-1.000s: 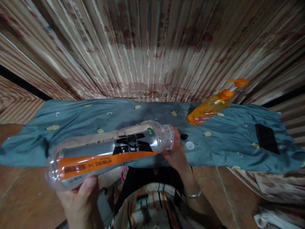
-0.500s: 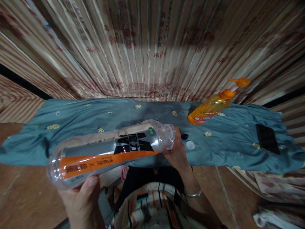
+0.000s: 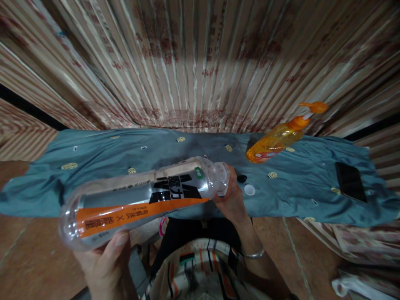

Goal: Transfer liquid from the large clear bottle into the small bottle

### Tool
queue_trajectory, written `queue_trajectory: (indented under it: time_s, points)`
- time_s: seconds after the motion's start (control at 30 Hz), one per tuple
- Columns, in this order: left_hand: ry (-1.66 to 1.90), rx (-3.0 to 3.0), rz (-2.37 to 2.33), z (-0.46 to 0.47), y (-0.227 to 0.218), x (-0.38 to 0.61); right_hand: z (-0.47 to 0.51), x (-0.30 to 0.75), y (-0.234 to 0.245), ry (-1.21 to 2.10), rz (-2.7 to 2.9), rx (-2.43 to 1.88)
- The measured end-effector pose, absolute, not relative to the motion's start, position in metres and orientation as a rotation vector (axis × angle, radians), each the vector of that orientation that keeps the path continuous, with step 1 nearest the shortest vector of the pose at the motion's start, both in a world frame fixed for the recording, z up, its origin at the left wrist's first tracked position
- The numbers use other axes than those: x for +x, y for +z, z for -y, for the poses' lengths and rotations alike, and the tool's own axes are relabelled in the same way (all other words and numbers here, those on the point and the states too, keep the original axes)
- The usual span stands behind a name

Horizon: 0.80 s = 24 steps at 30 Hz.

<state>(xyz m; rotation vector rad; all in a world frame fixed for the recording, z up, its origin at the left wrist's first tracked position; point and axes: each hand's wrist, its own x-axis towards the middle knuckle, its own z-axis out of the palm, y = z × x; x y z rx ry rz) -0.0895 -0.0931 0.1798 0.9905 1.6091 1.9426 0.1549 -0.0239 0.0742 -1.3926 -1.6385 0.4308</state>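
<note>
Head view shows me a clear plastic bottle point(image 3: 140, 200) held almost level across my lap, base to the left and neck to the right, tilted slightly up toward the neck. My left hand point(image 3: 106, 266) cups the base from below, thumb pressed on the orange label band. My right hand point(image 3: 233, 200) is wrapped round the neck, so both hands are grasping the bottle; the mouth is hidden inside the fingers.

The bottle hangs along the near edge of a teal cloth point(image 3: 93, 162), not resting on it. Just beyond my right hand lie a white cap point(image 3: 249, 190) and a small black piece point(image 3: 241, 178), close together but apart. Farther back and to the right an orange pump bottle point(image 3: 278, 141) stands near the cloth's far edge, against the striped curtain point(image 3: 193, 62). A black phone point(image 3: 350, 182) lies well apart, near the right end. The widest stretch of cloth runs left of the bottle's neck, up to the curtain.
</note>
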Motion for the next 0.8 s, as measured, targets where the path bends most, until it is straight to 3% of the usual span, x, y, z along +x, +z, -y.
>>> queue_trajectory:
  time_s: [0.8]
  points:
    - [2.030,0.851,-1.479,0.096,0.169,-0.098,0.024,0.156,0.069,0.403,1.646,-1.407]
